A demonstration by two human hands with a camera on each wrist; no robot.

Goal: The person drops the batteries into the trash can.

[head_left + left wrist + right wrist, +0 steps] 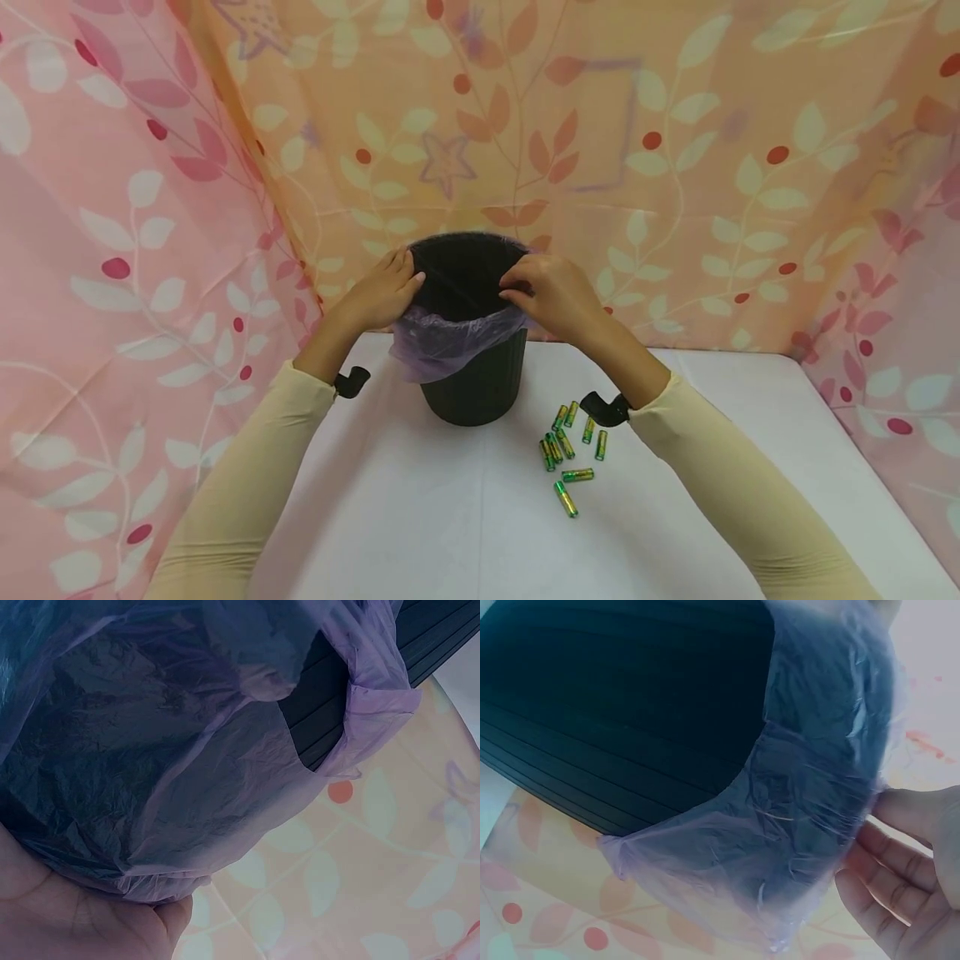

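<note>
A black ribbed bin stands on the table, its mouth lined by a thin, see-through purple plastic bag folded over the rim and hanging down outside. My left hand rests on the left side of the rim, fingers fairly straight and thumb towards the mouth. In the left wrist view, the palm lies against the bag's edge and the fingertips are hidden. On the opposite side, my right hand pinches the bag at the rim between thumb and fingers. The right wrist view shows the bag bunched and creased there.
Several green and gold batteries lie loose on the white tabletop, right of the bin and below the right forearm. A patterned orange curtain hangs close behind the bin, with a pink curtain along the left.
</note>
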